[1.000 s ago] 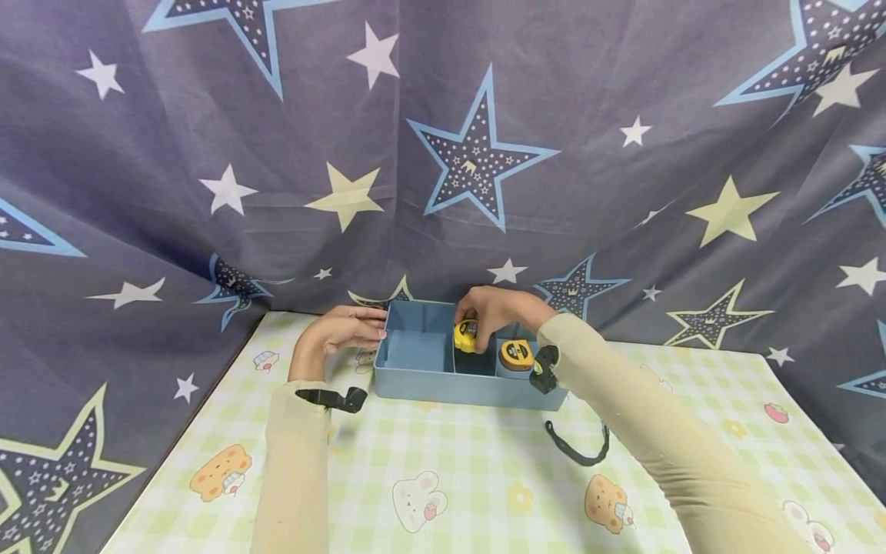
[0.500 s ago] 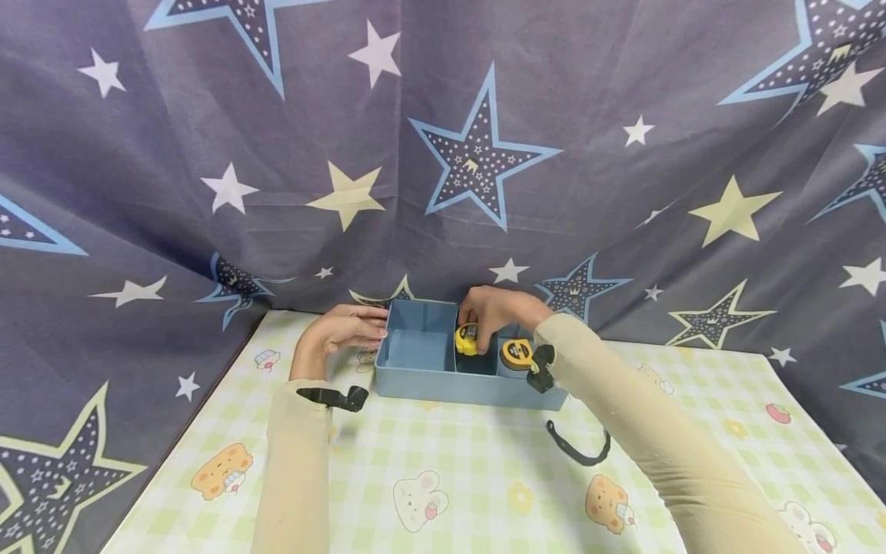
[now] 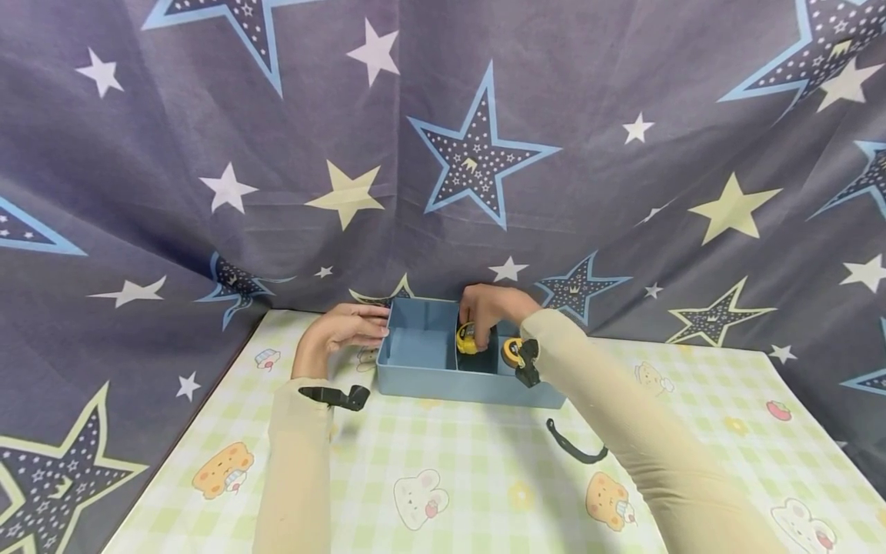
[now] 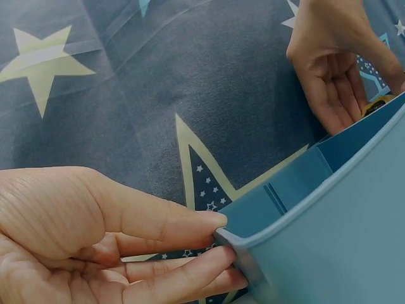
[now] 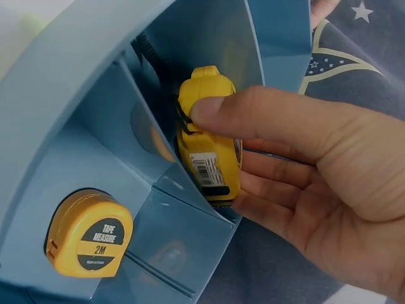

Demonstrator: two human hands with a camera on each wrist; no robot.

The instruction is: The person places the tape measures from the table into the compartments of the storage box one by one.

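Observation:
A blue divided box (image 3: 471,388) stands at the back of the table. Its middle compartment contains a yellow tape measure (image 5: 209,139) with a black cord and a barcode label. My right hand (image 3: 490,308) grips that tape measure, thumb on one side and fingers on the other. Over in the right compartment sits a second, orange-yellow tape measure (image 5: 92,237) marked 2M, partly hidden by the wrist strap in the head view. With extended fingers, my left hand (image 4: 126,234) touches the box's left end, thumb tip right at the corner of the rim.
The box's left compartment (image 3: 418,350) shows a bare floor. A black strap loop (image 3: 577,452) hangs near the right forearm. Directly behind the box rises a dark star-patterned curtain (image 3: 443,254). The checked tablecloth (image 3: 484,492) spreads out in front.
My right hand has gone slightly deeper into the middle compartment with the tape measure, and its forearm has shifted left, covering more of the second tape measure. My left hand stays put.

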